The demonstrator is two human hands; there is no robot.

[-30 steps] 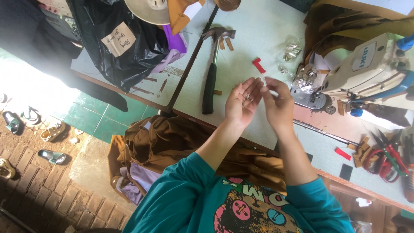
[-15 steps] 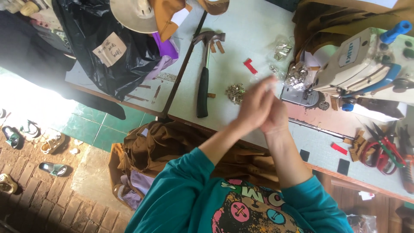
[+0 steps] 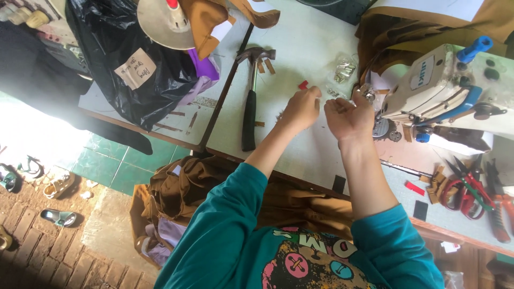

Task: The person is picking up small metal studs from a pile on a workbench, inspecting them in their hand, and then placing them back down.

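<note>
Separating your hands over the small metal pieces

Half a second ago you have both palms pressed together above the white table (image 3: 316, 32); now they are apart, side by side, fingers curled down toward the tabletop. That suggests you are done holding or shaking the pieces between your palms and are sorting them by fingertip.

Largest first: one white sewing machine (image 3: 428, 88) stands just right of your right hand (image 3: 348, 115), nearly touching it. One black bag (image 3: 115, 48) lies well left of your left hand (image 3: 300, 109). One hammer (image 3: 250, 99) lies near that left hand, on its left. Two clusters of small metal pieces (image 3: 344, 70) sit just beyond your fingers. One red scrap (image 3: 303, 84) touches your left fingertips.

Whether either hand actually pinches a piece, I cannot tell.
</note>
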